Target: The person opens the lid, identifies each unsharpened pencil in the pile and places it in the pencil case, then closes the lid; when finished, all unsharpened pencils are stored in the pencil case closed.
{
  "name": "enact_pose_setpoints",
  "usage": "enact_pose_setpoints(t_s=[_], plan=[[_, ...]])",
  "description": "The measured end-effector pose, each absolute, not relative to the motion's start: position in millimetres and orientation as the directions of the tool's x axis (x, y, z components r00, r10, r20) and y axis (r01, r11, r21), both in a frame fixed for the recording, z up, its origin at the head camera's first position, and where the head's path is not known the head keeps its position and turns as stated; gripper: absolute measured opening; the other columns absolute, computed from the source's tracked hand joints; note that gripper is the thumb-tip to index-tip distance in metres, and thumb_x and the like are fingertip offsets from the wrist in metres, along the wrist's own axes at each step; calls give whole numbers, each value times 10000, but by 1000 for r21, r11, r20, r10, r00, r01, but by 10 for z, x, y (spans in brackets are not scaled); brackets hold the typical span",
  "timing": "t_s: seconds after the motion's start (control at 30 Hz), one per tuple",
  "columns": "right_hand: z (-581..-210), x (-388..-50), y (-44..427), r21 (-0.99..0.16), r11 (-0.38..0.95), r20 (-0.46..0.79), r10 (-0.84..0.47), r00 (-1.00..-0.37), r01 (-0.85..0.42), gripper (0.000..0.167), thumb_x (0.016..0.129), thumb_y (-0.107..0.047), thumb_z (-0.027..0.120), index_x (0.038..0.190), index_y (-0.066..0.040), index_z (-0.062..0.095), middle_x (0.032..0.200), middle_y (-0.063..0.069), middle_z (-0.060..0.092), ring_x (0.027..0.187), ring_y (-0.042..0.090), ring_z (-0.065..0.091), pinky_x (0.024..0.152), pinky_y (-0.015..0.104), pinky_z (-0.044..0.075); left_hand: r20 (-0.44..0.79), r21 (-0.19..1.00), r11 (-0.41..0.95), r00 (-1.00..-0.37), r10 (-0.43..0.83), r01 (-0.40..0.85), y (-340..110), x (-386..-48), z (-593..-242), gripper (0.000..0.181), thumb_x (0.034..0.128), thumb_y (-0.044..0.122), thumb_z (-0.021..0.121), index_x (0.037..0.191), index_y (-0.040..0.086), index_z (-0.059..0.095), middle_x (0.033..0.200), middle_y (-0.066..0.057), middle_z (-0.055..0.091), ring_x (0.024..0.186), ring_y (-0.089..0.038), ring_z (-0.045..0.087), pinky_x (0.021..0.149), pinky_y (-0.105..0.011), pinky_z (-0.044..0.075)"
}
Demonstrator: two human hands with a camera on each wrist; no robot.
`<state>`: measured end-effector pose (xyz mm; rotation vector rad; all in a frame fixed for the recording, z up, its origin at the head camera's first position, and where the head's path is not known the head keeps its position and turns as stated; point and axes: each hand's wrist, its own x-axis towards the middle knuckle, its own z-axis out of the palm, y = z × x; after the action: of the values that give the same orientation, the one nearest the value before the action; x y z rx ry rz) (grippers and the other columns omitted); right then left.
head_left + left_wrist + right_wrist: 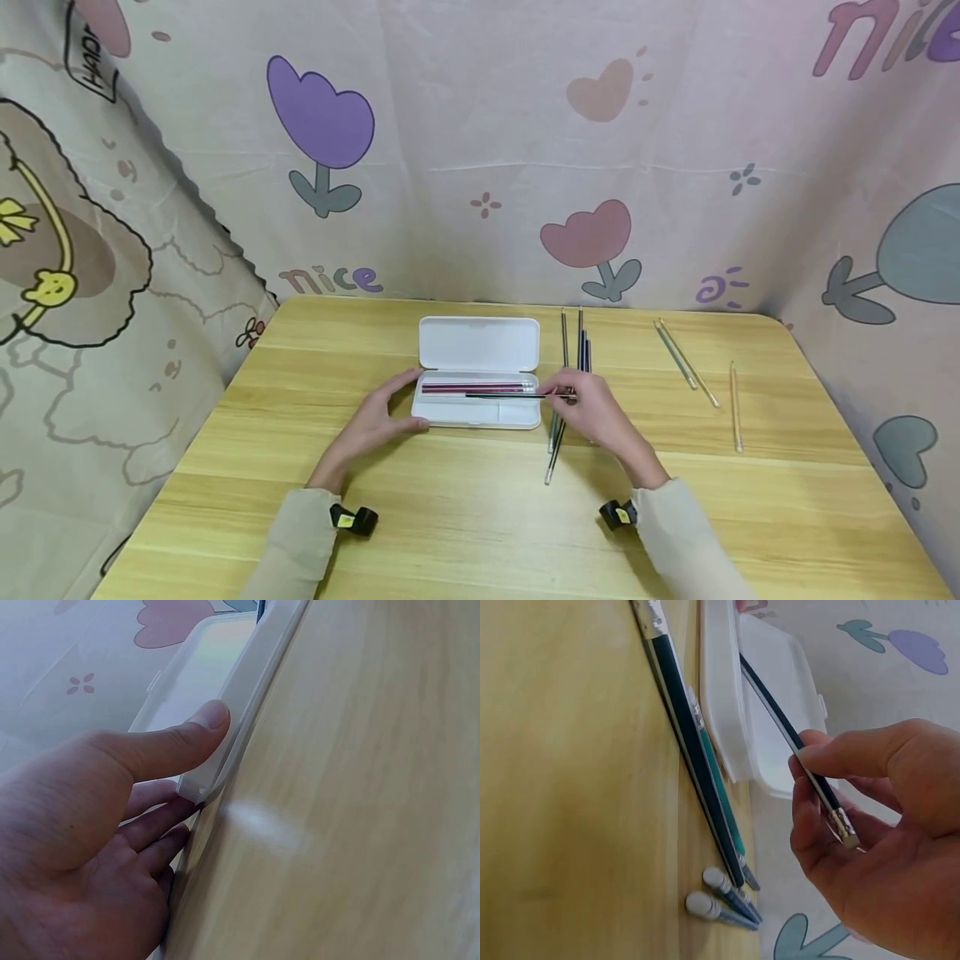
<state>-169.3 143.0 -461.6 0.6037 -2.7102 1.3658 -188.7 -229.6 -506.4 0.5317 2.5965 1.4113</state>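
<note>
A white pencil case (450, 412) lies with its lid (480, 342) folded back, and several dark red pencils (472, 388) rest inside. The left hand (375, 419) holds the case's left end, thumb on the front wall and fingers round the corner, as the left wrist view shows. Between thumb and fingers the right hand (592, 407) pinches a black pencil (780, 712) near its eraser end. That pencil reaches leftward over the case, its tip above the tray. Under and beside the right hand lie several dark pencils (564, 337), partly hidden by it.
Farther right on the wooden table (465, 517) lie a bluish pencil (672, 352), a yellowish pencil (693, 371) and another light one (736, 408). A printed cloth (450, 150) hangs along the table's back edge, with more cloth at both sides.
</note>
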Motion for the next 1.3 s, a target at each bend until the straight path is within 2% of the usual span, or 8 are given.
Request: enact_pose_setpoints(t_s=[0.13, 0.23, 0.37, 0.73, 0.97, 1.3], plan=[[-4609, -1734, 1367, -748, 548, 211, -338, -917, -374, 229, 875, 118, 642, 1020, 0, 774, 1047, 125, 721, 843, 197, 656, 695, 242, 597, 45, 837, 491, -926, 374, 239, -2285, -1888, -5052, 912, 807, 270, 894, 1565, 95, 420, 1626, -178, 351, 1507, -409, 267, 1223, -592, 207], [-4620, -1764, 1306, -740, 559, 204, -342, -917, -373, 257, 862, 129, 633, 1027, -4, 779, 1046, 128, 710, 867, 214, 665, 718, 246, 604, 49, 841, 484, -925, 376, 241, -2287, -1892, -5052, 912, 808, 268, 894, 1565, 90, 418, 1625, -176, 355, 1507, -408, 267, 1224, -593, 203], [-4654, -1809, 1195, -727, 579, 222, -310, -925, -369, 214, 875, 110, 693, 1005, -29, 789, 1027, 101, 735, 919, 237, 701, 787, 292, 617, 51, 841, 483, -925, 376, 243, -2295, -1898, -5061, 910, 810, 269, 892, 1566, 93, 418, 1623, -174, 359, 1508, -407, 265, 1225, -593, 200], [-4758, -1908, 899, -744, 587, 210, -251, -945, -321, 128, 879, 72, 750, 919, -42, 790, 954, 77, 766, 868, 205, 716, 753, 308, 617, 45, 831, 501, -927, 372, 241, -2292, -1891, -5062, 906, 816, 297, 888, 1571, 120, 419, 1633, -168, 344, 1513, -409, 255, 1223, -599, 204], [-4778, -1940, 814, -729, 603, 212, -250, -945, -324, 112, 884, 56, 752, 923, -43, 783, 910, 86, 759, 836, 186, 705, 757, 327, 612, 42, 839, 492, -928, 371, 235, -2290, -1892, -5051, 916, 811, 270, 890, 1573, 101, 409, 1631, -171, 345, 1511, -405, 260, 1226, -587, 205], [-4752, -1880, 900, -787, 546, 197, -220, -955, -288, 126, 891, 39, 755, 980, -46, 779, 935, 62, 747, 839, 176, 678, 737, 293, 595, 43, 836, 495, -929, 368, 235, -2289, -1890, -5059, 906, 808, 257, 893, 1566, 103, 422, 1628, -176, 349, 1507, -409, 267, 1223, -594, 207]])
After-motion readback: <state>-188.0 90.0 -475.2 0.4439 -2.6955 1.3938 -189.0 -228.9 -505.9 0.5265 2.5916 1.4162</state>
